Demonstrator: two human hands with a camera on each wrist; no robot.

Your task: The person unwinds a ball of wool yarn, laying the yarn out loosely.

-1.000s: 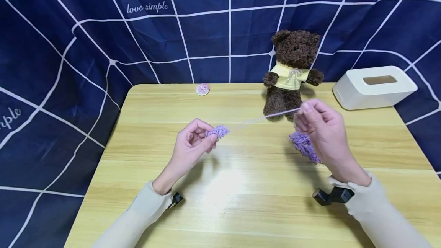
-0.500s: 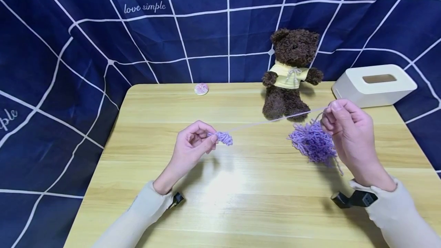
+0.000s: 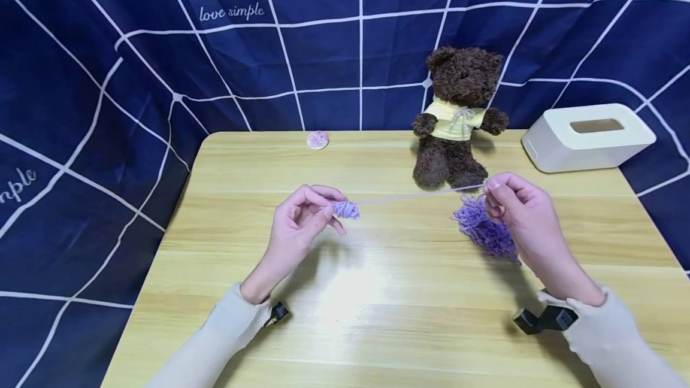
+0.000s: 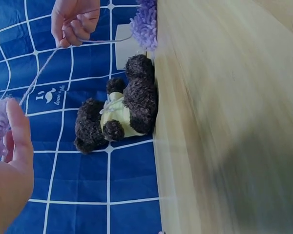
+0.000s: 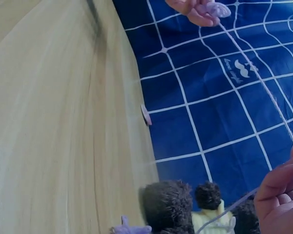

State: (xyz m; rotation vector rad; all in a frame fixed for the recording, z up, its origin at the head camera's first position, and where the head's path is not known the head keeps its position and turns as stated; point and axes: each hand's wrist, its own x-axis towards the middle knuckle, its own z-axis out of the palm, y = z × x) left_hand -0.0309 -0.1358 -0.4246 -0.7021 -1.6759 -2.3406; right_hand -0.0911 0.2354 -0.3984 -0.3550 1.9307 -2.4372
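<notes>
Between the thumb and fingers of my left hand [image 3: 302, 217] I pinch a small wound bundle of purple yarn [image 3: 346, 209]. A taut yarn strand [image 3: 420, 194] runs from that bundle across to my right hand [image 3: 520, 205], whose thumb and index finger pinch it. Both hands are raised above the table. Behind and below the right hand lies a loose purple yarn pile [image 3: 482, 229], partly hidden by that hand. In the left wrist view the strand [image 4: 102, 41] continues from the right hand to the pile [image 4: 145, 27].
A brown teddy bear [image 3: 458, 118] in a yellow top sits at the table's back edge. To its right stands a white tissue box [image 3: 587, 136]. A round pink-and-white disc [image 3: 317, 140] lies at the back of the wooden table [image 3: 242, 166]. Blue grid cloth [image 3: 323, 58] hangs behind.
My right hand moved out to the right with the strand, then came back partway and lower. The left hand stayed about in place while the bundle turned in its fingers.
</notes>
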